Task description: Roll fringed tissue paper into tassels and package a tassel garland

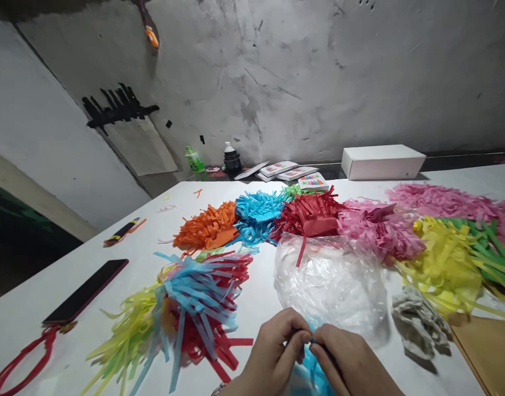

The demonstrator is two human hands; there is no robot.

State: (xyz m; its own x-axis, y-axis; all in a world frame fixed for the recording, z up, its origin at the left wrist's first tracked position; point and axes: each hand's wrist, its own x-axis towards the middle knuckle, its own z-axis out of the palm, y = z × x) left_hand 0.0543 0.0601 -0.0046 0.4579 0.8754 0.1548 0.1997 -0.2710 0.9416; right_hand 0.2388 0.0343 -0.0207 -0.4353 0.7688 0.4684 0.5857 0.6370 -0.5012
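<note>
Both of my hands meet low in the middle of the view, over the white table (405, 379). My left hand (279, 344) pinches blue tissue paper (314, 374) between thumb and forefinger. My right hand (345, 355) grips the same paper at the pinch, fingertips almost touching the left ones. Cut blue strips hang below and between the hands, partly hidden by them. Just beyond lies a clear plastic bag (330, 280). Left of my hands sits a loose pile of tassels, with light blue strips (198, 286), red strips (195, 335) and yellow strips (129, 324).
Fringed paper bundles in orange (211, 225), blue (258, 212), red (312, 214), pink (376, 225) and yellow (444, 264) line the back. A phone (87, 291), a box cutter (122, 232), a crumpled grey cloth (420, 322), brown paper (489, 352) and a white box (382, 162) lie around.
</note>
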